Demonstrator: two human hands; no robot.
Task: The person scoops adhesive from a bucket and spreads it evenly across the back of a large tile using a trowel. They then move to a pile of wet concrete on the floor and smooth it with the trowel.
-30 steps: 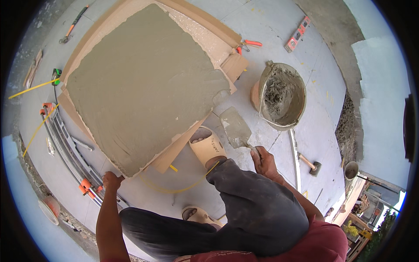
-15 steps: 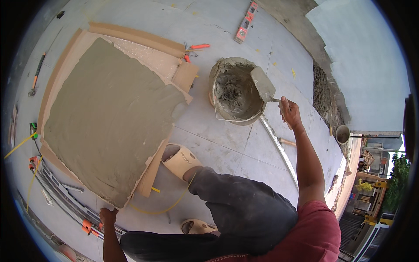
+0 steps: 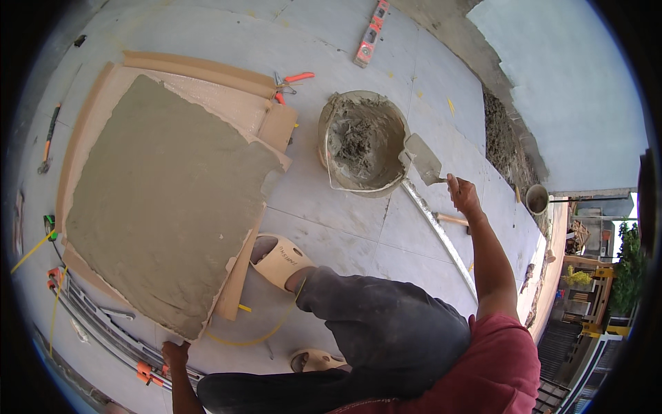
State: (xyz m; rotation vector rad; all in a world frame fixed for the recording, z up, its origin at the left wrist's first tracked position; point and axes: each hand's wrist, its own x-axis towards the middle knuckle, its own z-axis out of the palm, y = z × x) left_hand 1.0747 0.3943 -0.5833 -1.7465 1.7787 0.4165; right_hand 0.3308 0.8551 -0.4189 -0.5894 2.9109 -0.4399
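Observation:
My right hand grips the handle of a trowel. Its blade, coated in grey mortar, overlaps the right rim of the bucket. Wet mortar clings to the inside of this bucket and lies in its bottom. To the left lies a large square slab spread with grey mortar; its own material is hidden underneath. At the slab's near corner my left hand is closed on the edge, with the fingertips partly out of sight.
Cardboard surrounds the slab. A red spirit level, pliers, a hammer and a long tile cutter lie on the grey tiled floor. A metal straightedge lies right of the bucket, beside a wooden handle.
My right hand has drawn the trowel blade outward and nearer, from over the bucket's opening to its right rim. My left hand stays at the slab's corner. The whole view has shifted slightly.

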